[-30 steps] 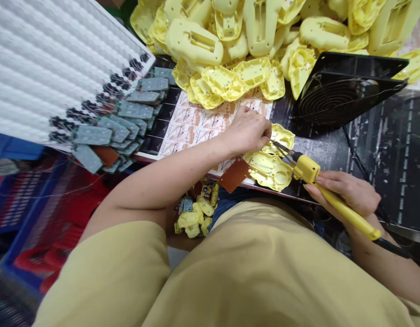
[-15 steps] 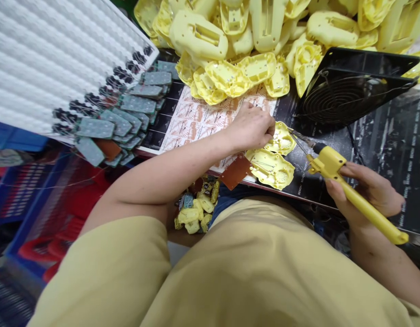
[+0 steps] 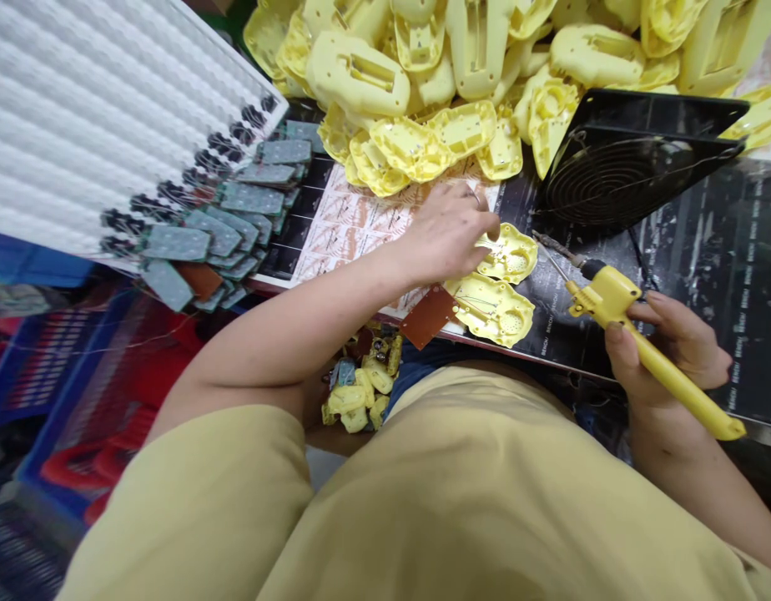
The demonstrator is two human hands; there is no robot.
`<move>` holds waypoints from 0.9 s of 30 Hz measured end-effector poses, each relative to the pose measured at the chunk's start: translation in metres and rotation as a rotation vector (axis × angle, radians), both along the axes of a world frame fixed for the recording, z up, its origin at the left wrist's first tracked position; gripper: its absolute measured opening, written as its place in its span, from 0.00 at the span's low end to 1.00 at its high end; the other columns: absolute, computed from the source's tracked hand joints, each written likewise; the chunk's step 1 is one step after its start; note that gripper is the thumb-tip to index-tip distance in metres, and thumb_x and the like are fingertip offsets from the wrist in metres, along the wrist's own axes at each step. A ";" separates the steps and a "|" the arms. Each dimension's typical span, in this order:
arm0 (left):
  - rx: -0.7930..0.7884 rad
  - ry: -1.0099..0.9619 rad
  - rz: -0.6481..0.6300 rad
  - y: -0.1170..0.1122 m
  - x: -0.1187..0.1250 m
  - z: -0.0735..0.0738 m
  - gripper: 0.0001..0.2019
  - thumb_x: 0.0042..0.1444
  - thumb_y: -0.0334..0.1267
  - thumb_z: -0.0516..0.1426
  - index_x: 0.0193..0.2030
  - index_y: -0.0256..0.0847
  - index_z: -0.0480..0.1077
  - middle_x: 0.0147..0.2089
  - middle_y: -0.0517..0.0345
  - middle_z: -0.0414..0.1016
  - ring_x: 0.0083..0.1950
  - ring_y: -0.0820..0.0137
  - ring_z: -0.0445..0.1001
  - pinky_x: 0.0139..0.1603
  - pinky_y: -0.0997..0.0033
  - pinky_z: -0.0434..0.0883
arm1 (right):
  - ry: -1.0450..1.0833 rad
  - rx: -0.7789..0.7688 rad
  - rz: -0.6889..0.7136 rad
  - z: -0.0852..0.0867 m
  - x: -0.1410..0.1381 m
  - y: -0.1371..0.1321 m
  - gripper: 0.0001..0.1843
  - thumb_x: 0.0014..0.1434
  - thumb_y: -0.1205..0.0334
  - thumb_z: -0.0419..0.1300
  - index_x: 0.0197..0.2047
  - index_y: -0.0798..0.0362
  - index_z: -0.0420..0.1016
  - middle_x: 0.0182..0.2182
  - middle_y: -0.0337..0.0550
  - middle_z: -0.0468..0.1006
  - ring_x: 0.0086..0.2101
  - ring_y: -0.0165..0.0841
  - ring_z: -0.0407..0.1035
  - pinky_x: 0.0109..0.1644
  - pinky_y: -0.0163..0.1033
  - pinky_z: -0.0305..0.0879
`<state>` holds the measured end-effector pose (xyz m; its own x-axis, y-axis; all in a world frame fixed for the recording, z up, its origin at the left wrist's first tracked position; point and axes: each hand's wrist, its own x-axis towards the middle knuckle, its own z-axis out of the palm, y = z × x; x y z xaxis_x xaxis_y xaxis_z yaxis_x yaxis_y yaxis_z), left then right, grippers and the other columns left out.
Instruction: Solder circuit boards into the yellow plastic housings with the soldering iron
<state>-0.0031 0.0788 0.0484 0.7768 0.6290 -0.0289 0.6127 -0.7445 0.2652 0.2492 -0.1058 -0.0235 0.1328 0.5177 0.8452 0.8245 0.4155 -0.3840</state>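
My right hand (image 3: 673, 351) is wrapped round a yellow soldering iron (image 3: 636, 334) whose tip points up and left, held a little to the right of two open yellow plastic shells (image 3: 495, 309) lying on the black bench. My left hand (image 3: 451, 229) rests with curled fingers on the upper shell (image 3: 514, 255); what its fingertips pinch is too small to name. A brown circuit board (image 3: 428, 317) sticks out at the lower shell's left side, over the bench edge.
A big heap of yellow shells (image 3: 461, 75) fills the back. A black fan (image 3: 617, 175) stands at the right rear. Grey-green keypad boards (image 3: 235, 225) are stacked at the left beside a white ribbed tray (image 3: 85, 108). Printed sheets (image 3: 354, 225) lie under my left hand.
The soldering iron has drawn back to the right, away from the shells, and its tip has lifted. My left hand has stayed on the upper shell.
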 end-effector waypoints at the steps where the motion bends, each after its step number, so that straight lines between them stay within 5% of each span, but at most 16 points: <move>1: 0.004 -0.021 -0.028 0.001 -0.009 0.002 0.20 0.66 0.49 0.59 0.60 0.46 0.77 0.66 0.48 0.74 0.70 0.47 0.66 0.72 0.40 0.60 | 0.010 0.000 -0.014 -0.001 0.000 0.000 0.25 0.57 0.62 0.74 0.57 0.52 0.80 0.37 0.40 0.87 0.31 0.33 0.82 0.40 0.33 0.81; 4: -0.072 0.020 -0.121 -0.002 -0.038 0.001 0.42 0.58 0.65 0.64 0.75 0.50 0.61 0.81 0.43 0.51 0.80 0.39 0.52 0.76 0.36 0.55 | 0.044 0.027 -0.018 -0.002 0.000 0.002 0.23 0.57 0.62 0.74 0.56 0.52 0.81 0.38 0.39 0.86 0.32 0.32 0.82 0.40 0.33 0.81; 7: -0.149 0.131 -0.155 -0.018 -0.064 -0.009 0.51 0.55 0.70 0.63 0.78 0.47 0.55 0.83 0.36 0.45 0.80 0.35 0.51 0.76 0.33 0.56 | 0.066 0.044 -0.013 -0.004 0.001 0.004 0.21 0.57 0.61 0.74 0.54 0.53 0.82 0.37 0.39 0.86 0.32 0.32 0.82 0.40 0.33 0.80; 10: -0.121 0.098 -0.043 -0.043 -0.085 -0.018 0.40 0.63 0.61 0.60 0.76 0.42 0.59 0.80 0.34 0.51 0.74 0.41 0.65 0.72 0.39 0.65 | 0.064 0.061 -0.035 -0.006 0.003 0.004 0.18 0.58 0.57 0.73 0.50 0.53 0.82 0.34 0.39 0.86 0.30 0.32 0.81 0.38 0.35 0.81; 14: -0.126 -0.102 0.143 -0.073 -0.127 -0.016 0.25 0.69 0.51 0.54 0.65 0.39 0.72 0.66 0.40 0.71 0.63 0.55 0.75 0.63 0.52 0.75 | 0.051 0.101 -0.040 -0.008 0.005 0.004 0.17 0.57 0.55 0.73 0.49 0.52 0.84 0.32 0.39 0.85 0.29 0.34 0.81 0.34 0.36 0.80; 18: -0.276 -0.120 0.330 -0.097 -0.203 -0.003 0.25 0.68 0.61 0.53 0.58 0.48 0.78 0.51 0.53 0.82 0.46 0.61 0.79 0.48 0.58 0.79 | 0.085 0.136 -0.008 -0.013 0.009 0.007 0.18 0.52 0.55 0.77 0.45 0.50 0.86 0.29 0.41 0.85 0.23 0.34 0.78 0.23 0.35 0.71; 22: -0.419 0.062 0.372 -0.116 -0.278 0.010 0.26 0.61 0.69 0.56 0.54 0.57 0.80 0.47 0.65 0.87 0.40 0.60 0.81 0.38 0.61 0.78 | 0.086 0.218 -0.013 -0.014 0.013 0.009 0.19 0.48 0.50 0.78 0.43 0.46 0.87 0.26 0.40 0.84 0.19 0.34 0.73 0.20 0.38 0.68; 24: -0.407 0.216 0.346 -0.117 -0.287 0.014 0.28 0.63 0.69 0.53 0.50 0.52 0.83 0.44 0.60 0.88 0.37 0.60 0.82 0.35 0.62 0.77 | 0.081 0.219 -0.021 -0.012 0.012 0.007 0.21 0.48 0.50 0.78 0.45 0.44 0.87 0.27 0.40 0.84 0.17 0.34 0.72 0.19 0.39 0.66; 27: -0.275 0.236 0.271 -0.100 -0.247 0.018 0.29 0.69 0.62 0.48 0.43 0.46 0.84 0.40 0.52 0.87 0.36 0.62 0.83 0.40 0.63 0.78 | 0.107 0.216 -0.043 -0.009 0.007 0.004 0.20 0.48 0.50 0.78 0.45 0.43 0.87 0.27 0.41 0.84 0.18 0.35 0.73 0.17 0.38 0.64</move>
